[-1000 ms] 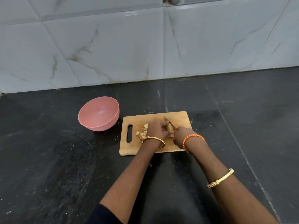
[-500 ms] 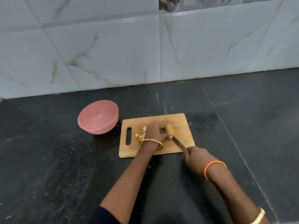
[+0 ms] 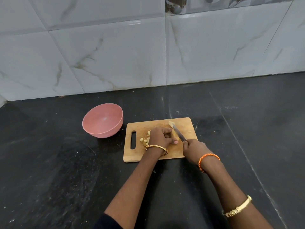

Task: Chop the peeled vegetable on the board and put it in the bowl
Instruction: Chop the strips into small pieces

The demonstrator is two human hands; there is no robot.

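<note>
A wooden chopping board (image 3: 186, 124) with a handle slot lies on the dark counter. My left hand (image 3: 160, 136) presses down on the pale peeled vegetable (image 3: 174, 135), which it mostly hides. Small cut cubes (image 3: 145, 139) lie just left of that hand. My right hand (image 3: 194, 149) grips a knife (image 3: 179, 133) whose blade slants across the vegetable, tip toward a loose slice (image 3: 170, 123) near the board's far edge. An empty pink bowl (image 3: 103, 120) stands to the left of the board.
The black stone counter (image 3: 49, 171) stretches around the board on all sides. A marbled tile wall (image 3: 115, 55) rises behind it. Bangles and an orange wristband sit on my wrists.
My right hand drew the knife back toward me off the board, then pushed it forward again so the blade lies across the vegetable. The left hand stayed on the vegetable.
</note>
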